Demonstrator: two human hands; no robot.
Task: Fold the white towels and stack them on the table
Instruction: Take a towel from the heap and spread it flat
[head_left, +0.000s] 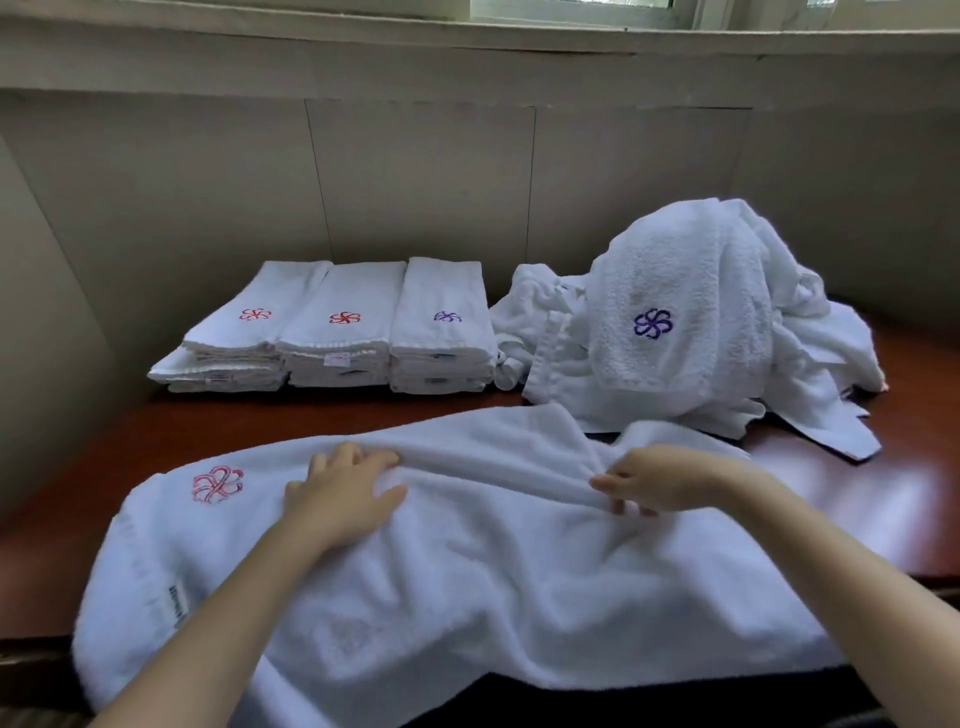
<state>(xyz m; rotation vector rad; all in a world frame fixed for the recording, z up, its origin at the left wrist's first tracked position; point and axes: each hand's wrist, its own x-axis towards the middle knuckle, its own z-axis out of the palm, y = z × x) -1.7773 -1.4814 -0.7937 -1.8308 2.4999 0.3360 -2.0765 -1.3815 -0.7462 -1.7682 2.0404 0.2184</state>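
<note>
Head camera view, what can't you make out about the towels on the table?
- Head view, unfolded pile: towel count unclear, they crumple over one another.
- Head view, folded stacks: towels per stack, layers too small.
- Head view, label on the spread towel: print blurred.
- Head view, spread towel's near edge: drops past the table front, partly behind the left forearm.

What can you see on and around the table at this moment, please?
spread towel: one, white with red logo, front of table
folded towel stacks: three, white, top logos red, red, purple, back left, side by side
unfolded towel heap: one, white, purple logo showing, back right
table: one, reddish-brown, under everything
wall: one, beige panels, behind table
left hand: one, grips spread towel's raised fold
right hand: one, fingers pinch same fold
</note>
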